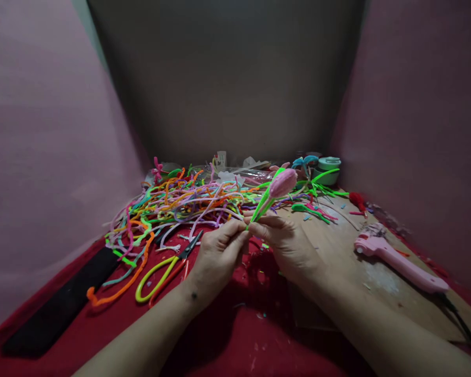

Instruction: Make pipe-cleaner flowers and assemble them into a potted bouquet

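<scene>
A pipe-cleaner flower [283, 183] with a pink tulip-shaped bud and bright green leaves tilts up and to the right between my hands. My left hand [224, 247] pinches the low end of its stem with thumb and forefinger. Beside it, my right hand [288, 245] also has its fingers closed on the green lower part, just under the leaves. The fingertips of both hands nearly touch. Scissors [160, 277] with yellow and red handles lie left of my left hand, on the red cloth [227, 335].
Behind my hands spreads a tangled heap of coloured pipe cleaners [188, 201]. A pink glue gun [402, 259] with a black cord rests on a wooden board [337, 293] at right. At left lies a long black object [63, 303]; a mint-green container [328, 170] stands at the back.
</scene>
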The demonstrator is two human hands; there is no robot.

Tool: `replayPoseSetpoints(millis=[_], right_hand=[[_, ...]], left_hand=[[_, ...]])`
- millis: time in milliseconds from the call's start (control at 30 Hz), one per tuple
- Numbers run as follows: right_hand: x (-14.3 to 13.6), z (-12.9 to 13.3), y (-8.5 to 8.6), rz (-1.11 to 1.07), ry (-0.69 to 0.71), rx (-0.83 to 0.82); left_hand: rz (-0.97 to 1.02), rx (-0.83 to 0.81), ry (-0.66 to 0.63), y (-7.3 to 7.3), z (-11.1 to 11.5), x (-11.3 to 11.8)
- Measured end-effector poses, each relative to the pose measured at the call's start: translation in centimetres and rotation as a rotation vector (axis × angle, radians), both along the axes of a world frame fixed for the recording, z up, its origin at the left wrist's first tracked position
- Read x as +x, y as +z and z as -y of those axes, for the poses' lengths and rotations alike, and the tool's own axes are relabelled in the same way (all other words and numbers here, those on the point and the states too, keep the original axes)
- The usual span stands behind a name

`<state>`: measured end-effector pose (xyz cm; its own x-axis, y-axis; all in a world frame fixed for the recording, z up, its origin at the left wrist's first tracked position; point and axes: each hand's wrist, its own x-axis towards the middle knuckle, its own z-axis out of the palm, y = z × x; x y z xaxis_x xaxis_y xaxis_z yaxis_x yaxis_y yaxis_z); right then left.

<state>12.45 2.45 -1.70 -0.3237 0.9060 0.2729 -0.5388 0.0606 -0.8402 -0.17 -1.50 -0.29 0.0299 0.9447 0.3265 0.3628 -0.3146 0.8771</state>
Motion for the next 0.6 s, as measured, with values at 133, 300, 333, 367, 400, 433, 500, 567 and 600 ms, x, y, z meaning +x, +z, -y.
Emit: replayPoseSetpoints(millis=[133, 300, 333, 367, 400, 433, 500, 567, 600], right_hand=[[0.8, -0.5, 0.8, 0.177, -0.04, 0.127], [1.3, -0.8, 1.4, 0.221, 0.022, 0.138], [1.3, -0.9, 1.3, 0.206, 0.059, 0.14], [1.4, -1.0, 1.2, 0.186, 0.093, 0.141], [1.5, -1.0, 1.2, 0.165, 0.115, 0.143], [1.6, -1.1, 1.1, 0.144, 0.123, 0.145], [1.8, -1.2, 1.1, 0.134, 0.147, 0.158], [2.0, -1.1, 1.1, 0.165, 0.218, 0.182], [2.0, -1.0, 1.2, 0.178, 0.254, 0.194]], left_hand=[[0.157, -0.111, -0.042, 0.6, -0.1, -0.2], [0.369, -0.228, -0.12, 0.5, -0.2, -0.2], [0.431, -0.267, -0.145, 0.5, -0.2, -0.1], [0.5, -0.311, -0.177, 0.5, -0.2, -0.1], [0.574, -0.355, -0.216, 0.5, -0.1, -0.1], [0.649, -0.395, -0.268, 0.4, -0.1, 0.0], [0.776, -0.474, -0.408, 0.1, -0.1, -0.1], [0.856, -0.55, -0.558, -0.2, -0.3, -0.3], [0.878, -0.581, -0.621, -0.4, -0.4, -0.5]])
